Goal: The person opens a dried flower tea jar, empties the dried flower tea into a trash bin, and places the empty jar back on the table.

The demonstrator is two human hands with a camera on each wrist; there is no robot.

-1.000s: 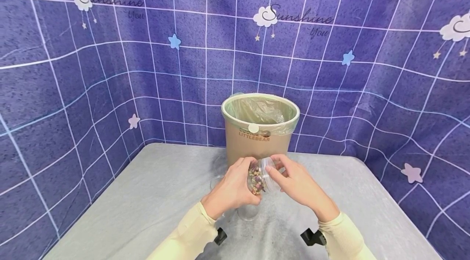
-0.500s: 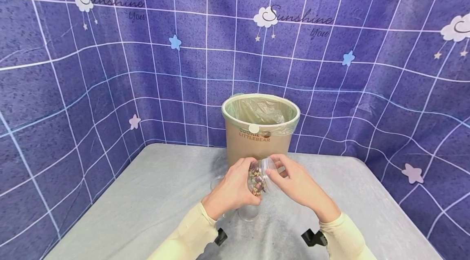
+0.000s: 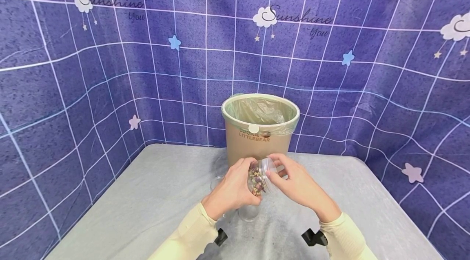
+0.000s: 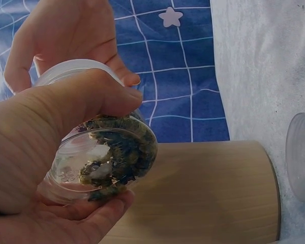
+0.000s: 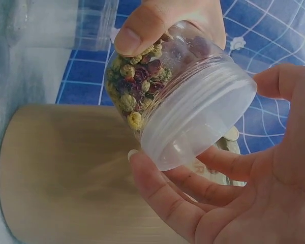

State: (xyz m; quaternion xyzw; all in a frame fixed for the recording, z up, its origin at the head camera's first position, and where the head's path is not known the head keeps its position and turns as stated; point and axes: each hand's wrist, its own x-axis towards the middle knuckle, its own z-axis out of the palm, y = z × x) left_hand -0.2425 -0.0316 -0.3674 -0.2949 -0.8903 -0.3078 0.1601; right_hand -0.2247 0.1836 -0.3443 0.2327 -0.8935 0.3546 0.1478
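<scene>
A clear plastic jar (image 3: 256, 180) with dried flower buds inside lies tilted in the air between both hands. My left hand (image 3: 233, 184) grips its body, thumb on one side and fingers on the other. The buds (image 5: 137, 84) are yellowish and dark red, gathered on one side of the jar. My right hand (image 3: 299, 182) holds the translucent lid (image 5: 198, 114) by its edge, with the thumb at one side and fingertips at the other. The lid sits over the jar's threaded mouth. Part of the jar's body is hidden behind the left hand.
Right behind the hands stands a beige trash bin (image 3: 258, 145) lined with a thin plastic bag (image 3: 262, 109). A clear container (image 3: 248, 213) stands on the grey table (image 3: 165, 194) below the jar; another (image 3: 217, 179) shows partly behind the left hand. Blue-purple gridded cloth (image 3: 205, 68) surrounds the table.
The right hand's thumb and fingers have shifted slightly around the lid. My left hand and the jar stay practically in place.
</scene>
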